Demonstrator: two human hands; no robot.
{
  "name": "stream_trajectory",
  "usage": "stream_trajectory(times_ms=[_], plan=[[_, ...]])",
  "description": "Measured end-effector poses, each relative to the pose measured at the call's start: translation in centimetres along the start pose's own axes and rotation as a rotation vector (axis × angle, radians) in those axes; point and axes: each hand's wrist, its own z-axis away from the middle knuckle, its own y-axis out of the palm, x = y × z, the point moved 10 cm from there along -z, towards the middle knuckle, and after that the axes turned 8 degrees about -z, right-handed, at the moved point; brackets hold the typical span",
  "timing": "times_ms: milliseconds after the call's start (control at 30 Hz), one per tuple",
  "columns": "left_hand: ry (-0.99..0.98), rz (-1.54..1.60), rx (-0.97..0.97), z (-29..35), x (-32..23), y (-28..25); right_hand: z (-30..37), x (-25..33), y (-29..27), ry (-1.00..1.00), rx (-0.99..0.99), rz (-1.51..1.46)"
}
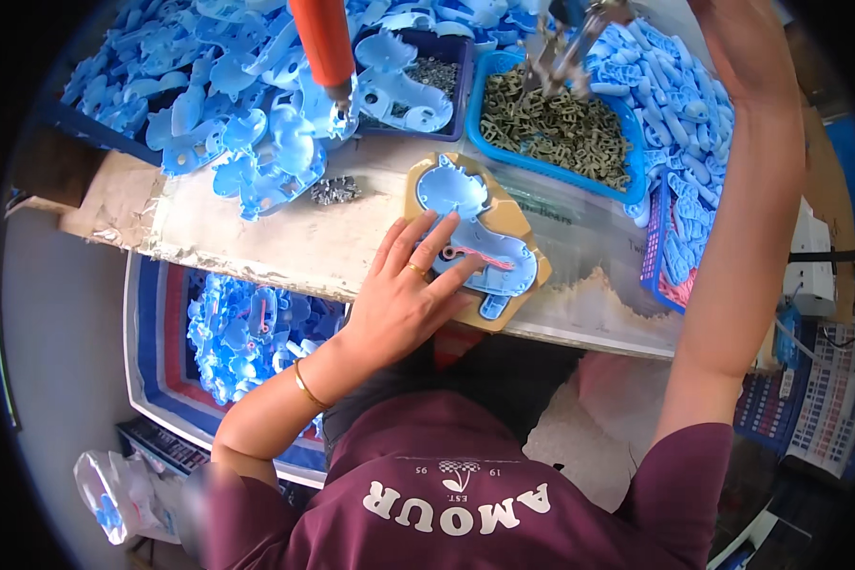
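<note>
head view: the left hand (404, 285) lies flat on the workbench (285, 233), palm down, fingers spread and only lightly curved, gripping nothing. its fingertips (446, 233) press on a blue plastic shell part (480, 233) that sits in a tan moulded jig (532, 261) at the front of the bench. a thin pink-red strip (480, 255) lies across the shell part, just beside the index fingertip. a ring shows on 1 finger and a thin gold bangle (306, 385) circles the wrist.

the right arm (741, 209) reaches up and away toward the top right; the right hand itself is cut off by the picture's rim, so its fingers cannot be told. near it, a metal clamp-like tool (565, 43) hangs over a blue basket (627, 176) filled with small dull-green metal pieces (560, 128).

an orange powered screwdriver (321, 43) hangs down from above, its tip just over a heap of blue plastic shells (247, 123) that covers the left and back of the bench. a dark purple tray (461, 85) behind the jig holds more blue parts and small screws. a small cluster of silver metal bits (335, 190) lies on the bare bench between the heap and the jig. more light-blue moulded parts (670, 90) pile up to the right of the basket. below the bench edge, a bin (152, 351) holds further blue shells (242, 332). the person wears a maroon shirt (465, 494).
</note>
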Motion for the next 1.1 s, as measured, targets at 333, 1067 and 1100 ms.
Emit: stream_trajectory(times_ms=[333,1067,1100], plan=[[0.01,-0.045,0.048,0.3,0.3,0.9,6.1,1.4,7.2,0.106,-0.213,-0.695],[0.019,-0.049,0.04,0.3,-0.1,1.1,8.0,0.4,8.1,0.287,-0.282,-0.612],[0.013,-0.051,0.044,0.4,0.0,1.1,8.3,-0.1,8.3,0.289,-0.284,-0.551]])
